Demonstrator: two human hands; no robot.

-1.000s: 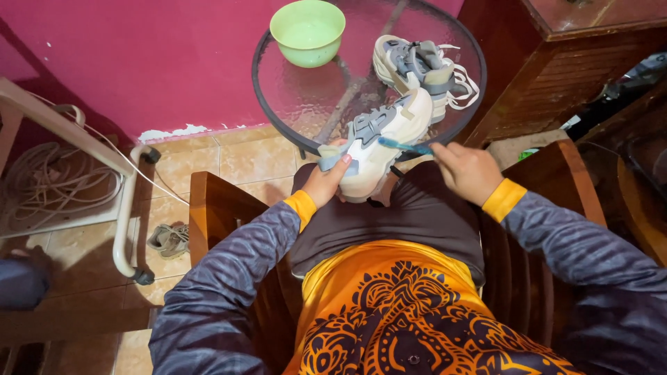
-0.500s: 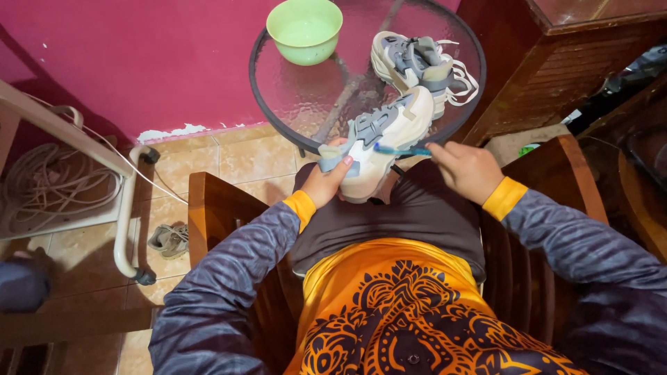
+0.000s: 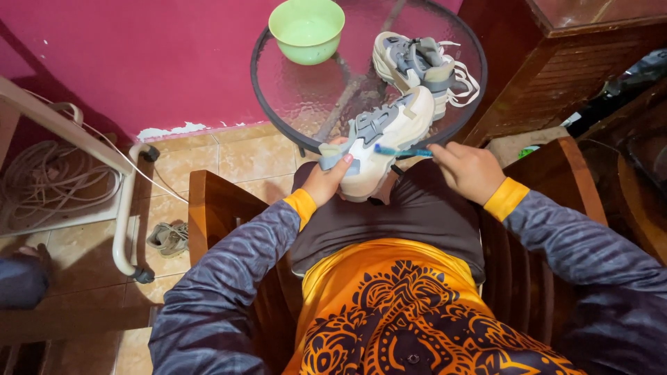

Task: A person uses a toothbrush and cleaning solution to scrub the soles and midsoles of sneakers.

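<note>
I sit in a wooden chair with a cream and grey sneaker [image 3: 389, 135] resting on my lap, its toe toward the round glass table [image 3: 292, 104]. My left hand [image 3: 326, 177] grips the sneaker at its heel. My right hand [image 3: 469, 170] holds a blue toothbrush [image 3: 403, 150], whose head lies against the sneaker's side. A second matching sneaker [image 3: 417, 62] with loose white laces lies on the glass table. A light green bowl [image 3: 307, 29] stands at the table's far edge.
A dark wooden cabinet [image 3: 556, 62] stands right of the table. A white metal frame [image 3: 125, 208] and coiled cord [image 3: 48, 180] sit on the tiled floor at left, with a small shoe [image 3: 167, 238] beside my chair's armrest [image 3: 215, 208].
My right hand and the toothbrush have shifted slightly along the sneaker's side. The sneaker stays held on my lap.
</note>
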